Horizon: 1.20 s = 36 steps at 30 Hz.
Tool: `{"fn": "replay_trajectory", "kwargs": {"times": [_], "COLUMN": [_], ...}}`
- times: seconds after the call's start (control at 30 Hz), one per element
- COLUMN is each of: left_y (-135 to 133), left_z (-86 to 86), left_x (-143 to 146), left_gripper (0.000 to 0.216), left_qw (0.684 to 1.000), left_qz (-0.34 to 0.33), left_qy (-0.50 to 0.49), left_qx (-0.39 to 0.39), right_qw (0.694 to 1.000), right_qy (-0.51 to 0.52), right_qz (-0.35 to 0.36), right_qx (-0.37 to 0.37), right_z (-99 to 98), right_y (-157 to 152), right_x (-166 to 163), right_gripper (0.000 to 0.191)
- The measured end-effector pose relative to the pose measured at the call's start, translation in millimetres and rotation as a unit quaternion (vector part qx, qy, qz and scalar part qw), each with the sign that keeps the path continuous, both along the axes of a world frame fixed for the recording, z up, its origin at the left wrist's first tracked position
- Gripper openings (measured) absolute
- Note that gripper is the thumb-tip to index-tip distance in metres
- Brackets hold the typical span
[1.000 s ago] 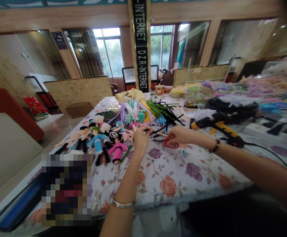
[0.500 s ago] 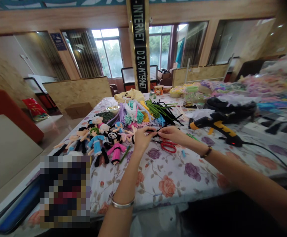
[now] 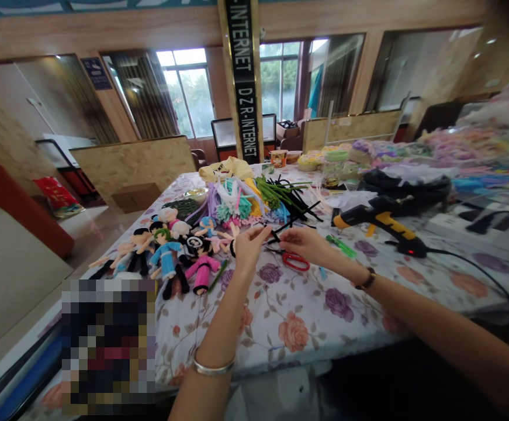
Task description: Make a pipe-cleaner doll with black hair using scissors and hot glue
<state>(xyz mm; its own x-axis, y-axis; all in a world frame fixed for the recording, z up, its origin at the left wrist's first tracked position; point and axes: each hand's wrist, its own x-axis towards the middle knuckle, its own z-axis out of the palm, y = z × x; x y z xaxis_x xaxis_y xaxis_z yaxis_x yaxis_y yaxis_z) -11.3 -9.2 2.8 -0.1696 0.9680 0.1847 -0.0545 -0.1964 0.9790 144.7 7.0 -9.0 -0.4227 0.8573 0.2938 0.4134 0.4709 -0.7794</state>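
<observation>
My left hand [image 3: 249, 245] and my right hand [image 3: 303, 242] meet above a table with a floral cloth [image 3: 307, 316]. Both pinch the ends of a short black pipe cleaner [image 3: 275, 235] held between them. Red-handled scissors [image 3: 293, 261] lie on the cloth just below my right hand. A row of small pipe-cleaner dolls [image 3: 173, 254] lies to the left of my left hand. Behind my hands sits a heap of coloured pipe cleaners [image 3: 254, 202].
A black and yellow glue gun [image 3: 379, 225] lies at the right with its cord trailing off the table. A green stick [image 3: 340, 246] lies beside it. Bags and more craft stock fill the far right. A blurred-out patch covers the lower left.
My right hand left the red scissors on the cloth and came up to my left hand. Both now pinch the black pipe cleaner. The view drifted slightly.
</observation>
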Motion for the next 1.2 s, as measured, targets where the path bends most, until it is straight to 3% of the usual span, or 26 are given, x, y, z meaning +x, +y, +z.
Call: {"fn": "replay_trajectory", "kwargs": {"times": [0.17, 0.23, 0.3, 0.43, 0.5, 0.7, 0.83, 0.93, 1.0, 1.1, 1.13, 1.2], "left_y": [0, 0, 0, -2, -2, 0, 1, 3, 3, 2, 2, 2], "left_z": [1.6, 2.4, 3.1, 4.3, 4.7, 3.4, 0.5, -0.5, 0.2, 2.6, 3.5, 4.6], "left_x": [-1, -2, -3, -3, -2, -4, -6, -6, -6, -6, -6, -6], "left_gripper": [0.016, 0.014, 0.014, 0.014, 0.014, 0.019, 0.027, 0.020, 0.018, 0.017, 0.017, 0.019], "left_qw": [1.000, 0.999, 0.999, 0.999, 0.999, 0.999, 1.000, 1.000, 0.999, 0.999, 0.999, 0.998], "left_qz": [0.025, 0.026, 0.023, 0.031, 0.027, 0.017, 0.009, 0.019, 0.027, 0.029, 0.026, 0.018], "left_qy": [-0.001, -0.012, -0.017, -0.015, -0.022, -0.032, -0.024, -0.008, -0.002, -0.019, -0.031, -0.060], "left_qx": [-0.015, -0.021, -0.023, -0.034, -0.032, -0.015, 0.004, 0.019, 0.025, 0.027, 0.025, 0.024], "right_qw": [0.987, 0.951, 0.883, 0.825, 0.814, 0.826, 0.843, 0.897, 0.946, 0.977, 0.993, 0.973], "right_qy": [-0.149, -0.277, -0.424, -0.511, -0.533, -0.533, -0.510, -0.410, -0.293, -0.192, -0.076, 0.121], "right_qz": [-0.050, -0.115, -0.186, -0.235, -0.226, -0.181, -0.171, -0.163, -0.139, -0.083, -0.033, 0.060], "right_qx": [0.044, 0.070, 0.074, 0.052, 0.039, 0.003, 0.010, 0.011, -0.007, -0.033, -0.086, -0.190], "right_z": [23.9, 35.7, 43.9, 44.3, 39.2, 25.6, 24.2, 25.6, 27.1, 29.3, 29.5, 27.9], "right_y": [-4, -5, -6, -6, -2, 14, 22, 27, 26, 16, 11, 1], "right_x": [16, 30, 46, 70, 77, 84, 84, 78, 69, 51, 44, 30], "right_gripper": [0.024, 0.027, 0.029, 0.025, 0.028, 0.025, 0.023, 0.022, 0.019, 0.018, 0.017, 0.017]}}
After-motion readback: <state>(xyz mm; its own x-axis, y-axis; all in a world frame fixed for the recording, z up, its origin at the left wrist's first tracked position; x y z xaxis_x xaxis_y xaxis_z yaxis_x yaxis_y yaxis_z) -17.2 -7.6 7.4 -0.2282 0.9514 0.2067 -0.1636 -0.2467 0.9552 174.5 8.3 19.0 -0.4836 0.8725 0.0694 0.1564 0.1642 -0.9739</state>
